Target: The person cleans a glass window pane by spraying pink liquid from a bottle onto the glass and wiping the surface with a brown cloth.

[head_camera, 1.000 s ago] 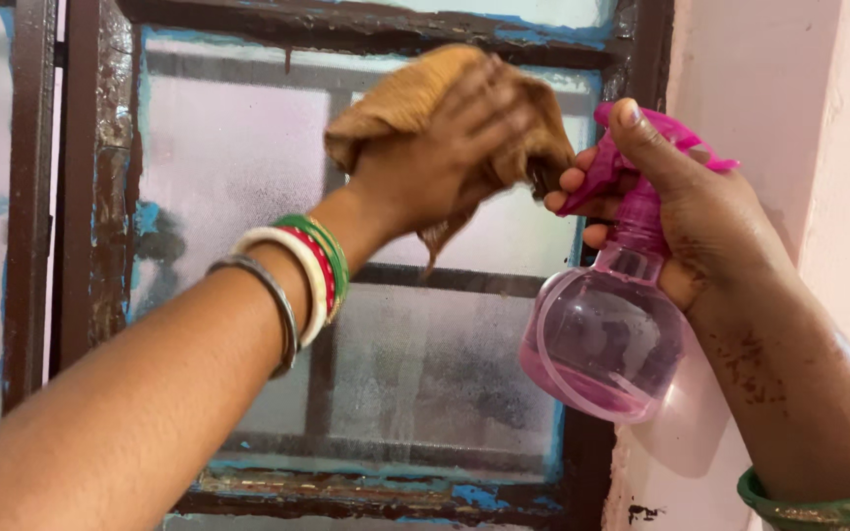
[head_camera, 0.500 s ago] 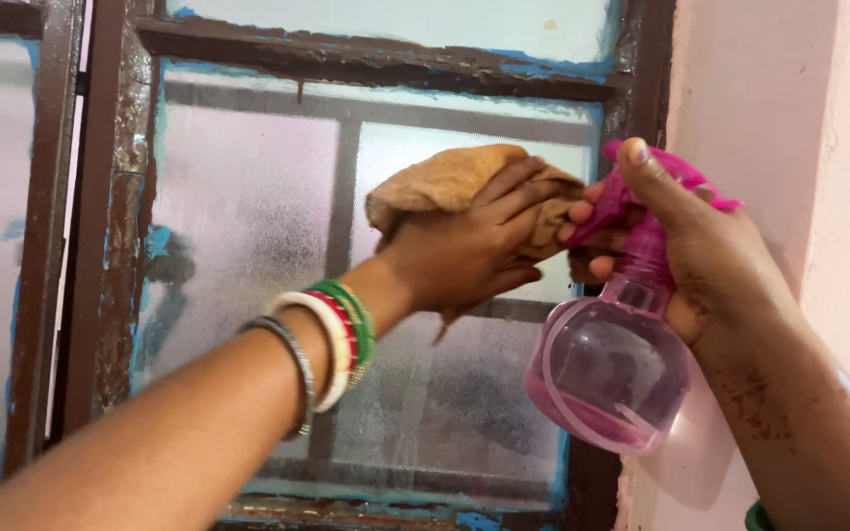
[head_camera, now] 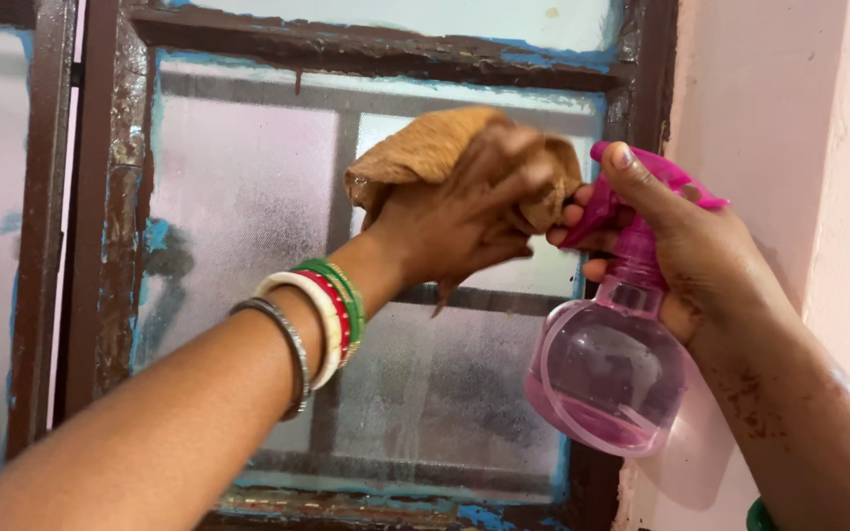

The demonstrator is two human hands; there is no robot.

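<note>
Seen from above the arms, two bare forearms reach up toward a window. The left forearm crosses from the lower left, wearing a stack of bangles at the wrist: one dark metal, one white, then red and green. The left hand is slightly blurred; its grip is closed on a crumpled tan cloth and presses it against the frosted glass pane, close to the pane's upper right corner. Just to the right, almost touching the cloth, the right hand has its grip wrapped round the neck of a pink spray bottle, with fingers over the bright pink trigger head and the thumb on top. The clear round body hangs below the hand, with a little liquid in the bottom. Behind both hands stands a dark brown wooden window frame with chipped blue paint, and a pale pink wall runs along its right edge.

The step in hand appears to be wiping the glass. The next move likely calls for steady pressure across the pane while the bottle stays clear of the cloth.
</note>
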